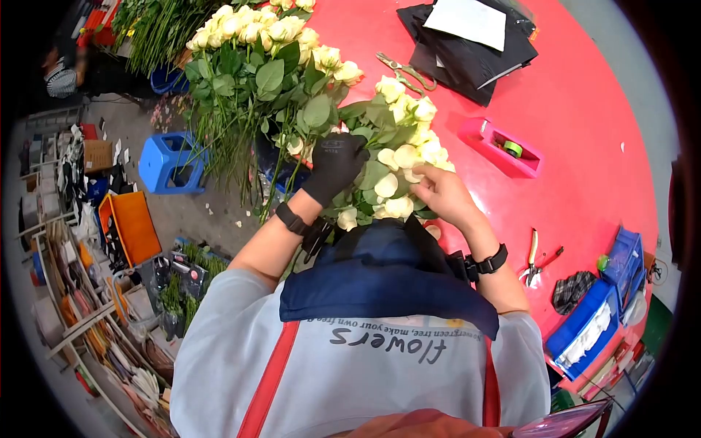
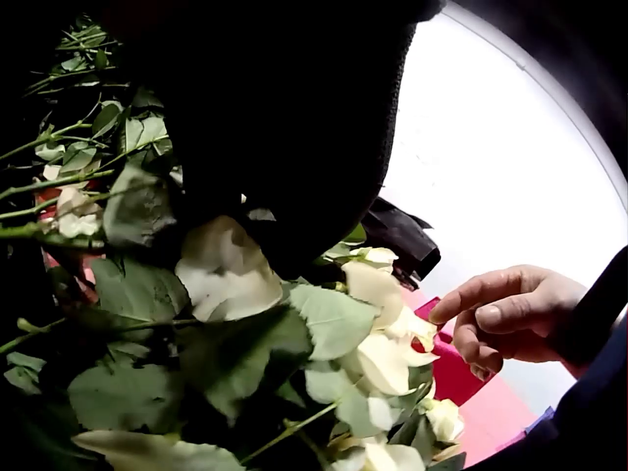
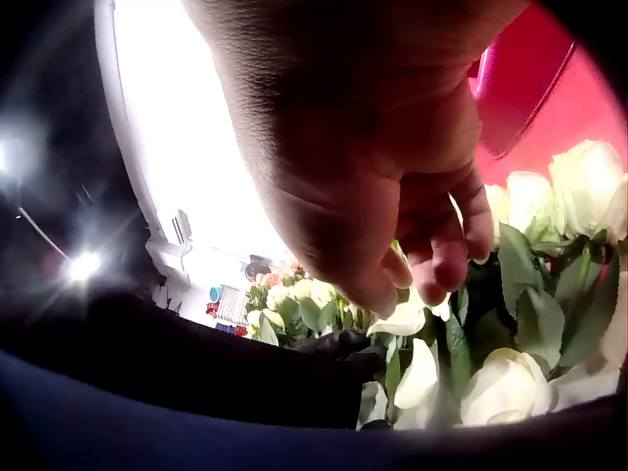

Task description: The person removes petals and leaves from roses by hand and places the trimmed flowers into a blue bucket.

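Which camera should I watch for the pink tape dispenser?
The head view: it shows the pink tape dispenser whole and unobstructed, with the green roll inside. The left wrist view shows only part, behind the right hand and roses; the right wrist view, just a portion beyond that hand.

The head camera looked steeply down from above the near edge of the table (image 1: 584, 193), reaching its curved right edge. The left wrist camera, close in, faced across cream roses (image 2: 385, 361) toward the right hand (image 2: 518, 319); the right wrist camera looked along that hand from nearer still. Both shared roses beside it.
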Demonstrator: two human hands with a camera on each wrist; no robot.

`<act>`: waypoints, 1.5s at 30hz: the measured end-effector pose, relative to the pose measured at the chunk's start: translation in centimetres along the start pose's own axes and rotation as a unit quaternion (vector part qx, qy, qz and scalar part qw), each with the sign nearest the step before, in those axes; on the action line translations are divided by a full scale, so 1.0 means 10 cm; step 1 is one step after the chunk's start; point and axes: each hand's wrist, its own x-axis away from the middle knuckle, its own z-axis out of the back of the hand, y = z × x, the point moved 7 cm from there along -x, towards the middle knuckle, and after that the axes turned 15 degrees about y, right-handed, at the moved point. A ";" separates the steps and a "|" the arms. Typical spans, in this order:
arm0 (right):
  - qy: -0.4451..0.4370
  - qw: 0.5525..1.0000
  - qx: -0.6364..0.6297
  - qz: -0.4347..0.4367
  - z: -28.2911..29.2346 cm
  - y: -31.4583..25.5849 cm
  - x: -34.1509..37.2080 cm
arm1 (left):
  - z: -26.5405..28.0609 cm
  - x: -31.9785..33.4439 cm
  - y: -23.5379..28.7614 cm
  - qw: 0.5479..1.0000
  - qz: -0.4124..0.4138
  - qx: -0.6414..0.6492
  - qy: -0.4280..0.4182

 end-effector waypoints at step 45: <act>0.373 0.772 0.026 0.514 0.78 -1.58 1.33 | 1.37 0.52 1.31 0.904 0.129 0.403 0.057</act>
